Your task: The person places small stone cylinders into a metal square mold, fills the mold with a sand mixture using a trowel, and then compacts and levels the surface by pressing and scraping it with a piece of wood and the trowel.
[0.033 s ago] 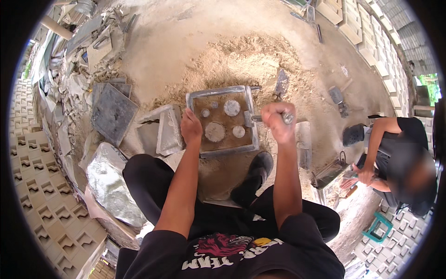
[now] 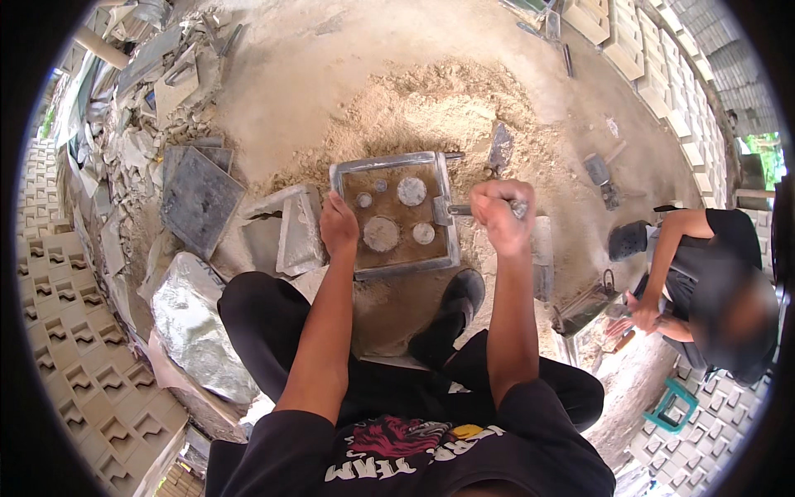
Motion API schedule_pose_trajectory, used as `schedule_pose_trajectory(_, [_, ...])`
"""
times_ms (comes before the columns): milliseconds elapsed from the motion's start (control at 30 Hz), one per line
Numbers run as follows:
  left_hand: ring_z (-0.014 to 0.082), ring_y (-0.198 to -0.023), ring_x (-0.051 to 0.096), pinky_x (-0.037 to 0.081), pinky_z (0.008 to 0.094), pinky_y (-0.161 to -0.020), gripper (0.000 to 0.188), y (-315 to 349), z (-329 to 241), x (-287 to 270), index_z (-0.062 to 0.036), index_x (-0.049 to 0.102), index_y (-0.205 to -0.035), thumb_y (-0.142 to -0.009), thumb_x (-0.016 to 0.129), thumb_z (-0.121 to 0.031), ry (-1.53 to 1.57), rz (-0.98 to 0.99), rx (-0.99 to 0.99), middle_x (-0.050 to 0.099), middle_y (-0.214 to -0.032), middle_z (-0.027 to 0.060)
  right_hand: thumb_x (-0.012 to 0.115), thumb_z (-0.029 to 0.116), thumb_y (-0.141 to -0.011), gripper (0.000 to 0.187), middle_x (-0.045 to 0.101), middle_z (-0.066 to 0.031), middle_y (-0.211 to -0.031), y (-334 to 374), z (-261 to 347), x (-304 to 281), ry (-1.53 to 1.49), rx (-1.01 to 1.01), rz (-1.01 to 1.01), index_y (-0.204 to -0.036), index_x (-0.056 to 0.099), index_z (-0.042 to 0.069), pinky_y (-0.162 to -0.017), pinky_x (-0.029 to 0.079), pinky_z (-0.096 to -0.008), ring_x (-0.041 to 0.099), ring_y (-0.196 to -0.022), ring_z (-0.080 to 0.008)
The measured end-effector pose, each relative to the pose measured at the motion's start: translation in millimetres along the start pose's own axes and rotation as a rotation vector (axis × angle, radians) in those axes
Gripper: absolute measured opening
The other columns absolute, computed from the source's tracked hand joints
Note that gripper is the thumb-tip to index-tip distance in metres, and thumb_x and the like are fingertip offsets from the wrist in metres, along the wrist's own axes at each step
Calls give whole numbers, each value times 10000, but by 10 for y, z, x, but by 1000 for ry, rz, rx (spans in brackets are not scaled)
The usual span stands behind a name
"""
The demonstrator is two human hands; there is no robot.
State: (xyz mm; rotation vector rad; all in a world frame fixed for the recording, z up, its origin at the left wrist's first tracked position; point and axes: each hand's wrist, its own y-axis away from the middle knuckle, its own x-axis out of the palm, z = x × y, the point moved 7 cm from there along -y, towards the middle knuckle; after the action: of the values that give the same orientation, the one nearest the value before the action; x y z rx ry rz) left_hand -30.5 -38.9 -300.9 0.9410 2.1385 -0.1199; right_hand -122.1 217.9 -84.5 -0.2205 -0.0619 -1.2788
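So the square metal mould frame (image 2: 406, 269) is sitting on the dusty ground between the knees, with round pale discs (image 2: 381, 234) in its brown fill. Left hand (image 2: 339, 225) is against its left side, can't tell if it's actually gripping; right hand (image 2: 503, 214) is fisted around a grey metal handle (image 2: 461, 210) at the right side.
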Motion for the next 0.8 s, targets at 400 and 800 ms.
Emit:
schedule_pose_trajectory(400, [476,-1011,566,425,548,-871,607,69,-35,-22,-8,600,-1092,-999,249,-494,-37,48,-68,629,-1044,277,548,-42,-759,373,373,10,-480,205,87,102,-57,-25,97,-500,295,49,-411,204,-256,311,-436,-61])
schedule_pose_trajectory(800, [446,-1110,550,404,520,-955,652,72,-24,-42,-78,597,-1233,-986,225,-554,-94,109,-180,629,-1153,232,535,-32,-812,353,403,12,-490,465,361,98,-31,-138,-140,-521,348,37,-396,209,-250,337,-436,-50])
